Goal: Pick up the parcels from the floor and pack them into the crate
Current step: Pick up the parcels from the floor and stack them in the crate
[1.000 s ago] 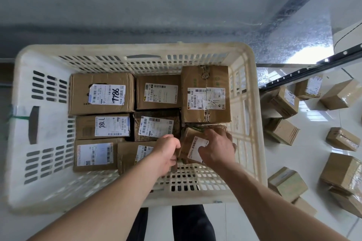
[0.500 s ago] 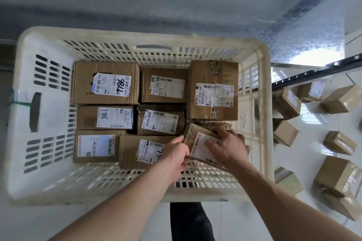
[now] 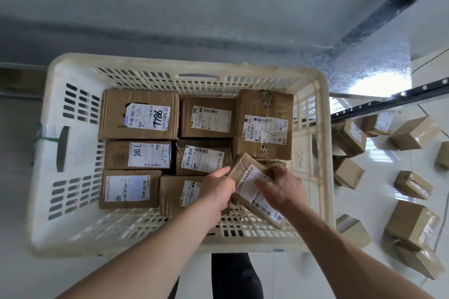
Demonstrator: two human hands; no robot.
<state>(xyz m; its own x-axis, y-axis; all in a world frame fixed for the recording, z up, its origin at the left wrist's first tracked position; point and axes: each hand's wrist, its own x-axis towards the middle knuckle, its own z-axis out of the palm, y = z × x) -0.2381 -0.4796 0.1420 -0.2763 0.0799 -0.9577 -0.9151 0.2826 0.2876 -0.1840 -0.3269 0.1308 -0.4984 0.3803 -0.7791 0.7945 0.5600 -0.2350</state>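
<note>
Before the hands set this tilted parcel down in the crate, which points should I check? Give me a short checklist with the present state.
1. Both hands on the tilted brown cardboard parcel: left hand and right hand touch it, ok.
2. Parcel lying flat: not ok, it sits askew.
3. Free gap at the near right corner of the white slotted plastic crate: ok.
4. What lies under the parcel: cannot tell.
5. Brown parcels on the white floor all packed: not ok.
</note>
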